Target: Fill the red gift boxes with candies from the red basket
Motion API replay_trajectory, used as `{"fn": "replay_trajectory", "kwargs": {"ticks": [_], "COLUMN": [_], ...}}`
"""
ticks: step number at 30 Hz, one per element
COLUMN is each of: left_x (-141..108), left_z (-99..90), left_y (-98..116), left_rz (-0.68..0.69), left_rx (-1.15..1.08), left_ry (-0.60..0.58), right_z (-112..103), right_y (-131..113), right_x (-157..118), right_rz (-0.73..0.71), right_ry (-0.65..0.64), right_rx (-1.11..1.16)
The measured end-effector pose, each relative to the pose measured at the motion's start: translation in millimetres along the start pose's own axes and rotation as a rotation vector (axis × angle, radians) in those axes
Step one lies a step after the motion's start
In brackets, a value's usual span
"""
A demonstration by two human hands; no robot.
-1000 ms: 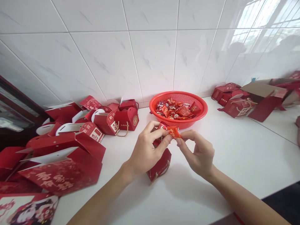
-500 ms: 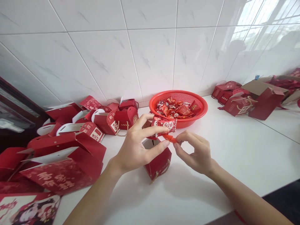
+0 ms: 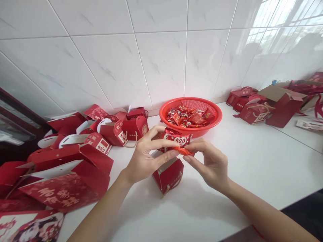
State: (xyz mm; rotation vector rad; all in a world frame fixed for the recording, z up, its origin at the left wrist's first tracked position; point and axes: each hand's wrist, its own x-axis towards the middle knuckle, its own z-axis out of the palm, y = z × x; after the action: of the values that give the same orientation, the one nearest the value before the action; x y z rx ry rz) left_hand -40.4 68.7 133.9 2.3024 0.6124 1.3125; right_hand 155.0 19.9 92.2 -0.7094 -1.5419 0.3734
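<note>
My left hand [image 3: 148,153] is closed on wrapped candies: a red packet printed "520" [image 3: 180,140] and an orange-red wrapped candy [image 3: 185,151] pinched by its thumb and forefinger. From the other side, the thumb and forefinger of my right hand [image 3: 209,161] pinch the same orange-red candy. Directly beneath both hands, a red gift box [image 3: 170,174] with a twine handle stands on the white table [image 3: 202,208], its top partly hidden by my left hand. Behind the hands is a red plastic basket [image 3: 217,125] holding many wrapped candies [image 3: 188,116].
Many red gift boxes [image 3: 68,190] crowd the left side, some with open tops. To the right stand more small red boxes [image 3: 254,111] beside a larger open carton [image 3: 275,91]. A tiled wall [image 3: 161,67] runs along the table's back.
My right hand has shifted slightly left, nearer my left fingers, at the orange-red candy. The "520" packet has dropped a little and faces me more fully. The view has turned slightly right.
</note>
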Motion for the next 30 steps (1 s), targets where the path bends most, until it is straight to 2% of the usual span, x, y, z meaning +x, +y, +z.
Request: {"fn": "replay_trajectory", "kwargs": {"ticks": [13, 22, 30], "left_x": [1, -1, 0], "left_z": [4.4, 6.7, 3.9], "left_y": [-3, -2, 8], "left_rz": [-0.005, -0.021, -0.027], "left_rx": [-0.017, -0.023, 0.060], "left_ry": [-0.019, -0.035, -0.085], "right_z": [-1, -1, -1], "right_y": [1, 1, 1], "right_x": [0, -1, -2], "right_rz": [0.137, 0.137, 0.102], "right_ry": [0.033, 0.066, 0.031], "right_rx": [0.170, 0.195, 0.180]}}
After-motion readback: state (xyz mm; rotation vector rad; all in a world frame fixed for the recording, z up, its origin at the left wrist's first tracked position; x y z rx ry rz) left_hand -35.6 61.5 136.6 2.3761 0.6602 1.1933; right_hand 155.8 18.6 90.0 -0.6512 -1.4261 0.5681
